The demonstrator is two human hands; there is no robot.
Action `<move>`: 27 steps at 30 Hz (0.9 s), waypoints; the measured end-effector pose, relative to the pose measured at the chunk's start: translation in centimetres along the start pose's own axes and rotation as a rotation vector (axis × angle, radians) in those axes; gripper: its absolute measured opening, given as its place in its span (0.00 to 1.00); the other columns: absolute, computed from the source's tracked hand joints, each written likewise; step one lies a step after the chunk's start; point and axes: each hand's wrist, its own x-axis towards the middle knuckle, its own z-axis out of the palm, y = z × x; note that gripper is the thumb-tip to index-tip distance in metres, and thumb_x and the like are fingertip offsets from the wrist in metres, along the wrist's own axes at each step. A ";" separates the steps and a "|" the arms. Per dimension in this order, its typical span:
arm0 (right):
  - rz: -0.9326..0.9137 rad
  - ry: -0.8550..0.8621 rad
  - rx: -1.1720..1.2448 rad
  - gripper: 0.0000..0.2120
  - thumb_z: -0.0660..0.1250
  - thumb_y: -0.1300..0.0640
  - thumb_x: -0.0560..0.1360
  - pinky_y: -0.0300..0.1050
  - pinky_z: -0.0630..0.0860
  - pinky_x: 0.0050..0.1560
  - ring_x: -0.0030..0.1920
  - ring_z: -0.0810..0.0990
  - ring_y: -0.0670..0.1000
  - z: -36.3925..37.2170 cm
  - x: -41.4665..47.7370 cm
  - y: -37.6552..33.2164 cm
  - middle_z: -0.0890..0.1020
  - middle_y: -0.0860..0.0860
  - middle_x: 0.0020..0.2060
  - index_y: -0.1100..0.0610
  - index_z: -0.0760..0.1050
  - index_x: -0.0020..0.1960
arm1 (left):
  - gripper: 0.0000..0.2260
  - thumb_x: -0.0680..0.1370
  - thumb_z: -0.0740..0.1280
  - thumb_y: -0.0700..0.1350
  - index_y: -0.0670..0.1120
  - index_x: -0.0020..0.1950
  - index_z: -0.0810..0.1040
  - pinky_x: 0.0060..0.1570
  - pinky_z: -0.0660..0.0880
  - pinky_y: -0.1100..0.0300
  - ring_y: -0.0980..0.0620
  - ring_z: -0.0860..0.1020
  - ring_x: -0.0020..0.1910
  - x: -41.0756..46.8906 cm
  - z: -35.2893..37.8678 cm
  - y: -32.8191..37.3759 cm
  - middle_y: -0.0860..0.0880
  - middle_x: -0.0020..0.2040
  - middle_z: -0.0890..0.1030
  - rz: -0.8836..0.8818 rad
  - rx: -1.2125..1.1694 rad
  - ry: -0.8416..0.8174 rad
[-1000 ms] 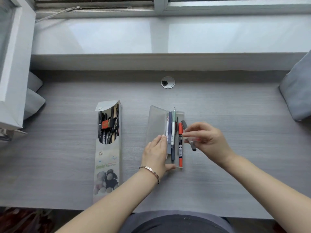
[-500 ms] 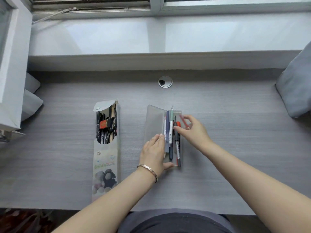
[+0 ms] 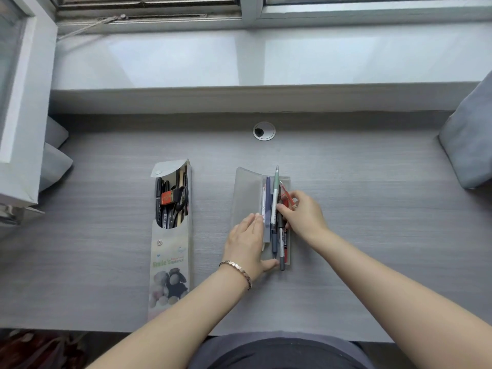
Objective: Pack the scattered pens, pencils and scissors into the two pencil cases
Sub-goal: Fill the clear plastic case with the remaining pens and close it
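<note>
A translucent pencil case (image 3: 246,193) lies open in the middle of the desk, flap folded out to the left. Inside it lie a blue pen (image 3: 267,198), a pale green pen (image 3: 275,193) whose tip sticks out past the top, a grey pen (image 3: 281,235) and a red pen (image 3: 285,243). My left hand (image 3: 246,243) presses flat on the case's lower left, thumb hooked at its bottom end. My right hand (image 3: 303,214) pinches the grey pen from the right, fingers over the red pen. To the left, a printed pencil case (image 3: 170,249) holds dark pens, black scissors (image 3: 181,201) and an orange item.
A round cable grommet (image 3: 263,131) sits in the desk behind the cases. A raised window ledge (image 3: 239,94) runs along the back. A grey cushion (image 3: 468,139) is at the right edge and pale cushions (image 3: 54,161) at the left, beside a white frame.
My right hand carried the grey pen from beside the translucent case into it, and the pen now lies among the others. My left hand stayed on the case.
</note>
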 end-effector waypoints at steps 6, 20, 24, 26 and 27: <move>0.017 0.056 0.029 0.06 0.68 0.55 0.72 0.44 0.72 0.40 0.36 0.78 0.55 0.2 0.6 -0.6 0.77 0.51 0.32 0.55 0.73 0.45 | 0.50 0.65 0.69 0.65 0.40 0.74 0.48 0.73 0.51 0.57 0.50 0.51 0.76 -0.2 -0.1 0.5 0.46 0.76 0.56 -0.004 0.030 -0.013; 0.207 0.045 0.230 0.07 0.63 0.58 0.75 0.43 0.71 0.46 0.38 0.77 0.50 -0.2 -2.8 -0.4 0.79 0.53 0.36 0.59 0.78 0.44 | 0.49 0.67 0.67 0.64 0.40 0.74 0.47 0.73 0.49 0.58 0.52 0.49 0.76 0.0 0.3 -0.2 0.47 0.77 0.54 0.047 0.088 0.031; 0.154 0.087 0.131 0.07 0.69 0.55 0.71 0.40 0.69 0.41 0.39 0.77 0.50 0.1 -3.0 0.1 0.78 0.49 0.34 0.56 0.77 0.48 | 0.48 0.67 0.68 0.62 0.39 0.74 0.47 0.73 0.49 0.58 0.51 0.49 0.76 0.0 0.2 0.2 0.46 0.77 0.54 0.054 0.109 0.013; 0.158 0.118 0.147 0.07 0.69 0.57 0.72 0.42 0.75 0.38 0.34 0.79 0.52 0.4 -2.8 0.5 0.80 0.53 0.34 0.59 0.76 0.48 | 0.49 0.66 0.69 0.63 0.38 0.74 0.49 0.72 0.52 0.59 0.51 0.52 0.76 0.0 0.2 0.4 0.45 0.76 0.57 0.023 0.085 -0.004; 0.175 0.125 0.179 0.07 0.68 0.59 0.72 0.40 0.77 0.35 0.30 0.80 0.50 0.5 -2.7 0.6 0.81 0.56 0.35 0.61 0.76 0.48 | 0.50 0.62 0.71 0.64 0.37 0.73 0.55 0.71 0.57 0.60 0.51 0.58 0.75 0.0 0.2 0.2 0.44 0.74 0.63 0.020 0.119 0.017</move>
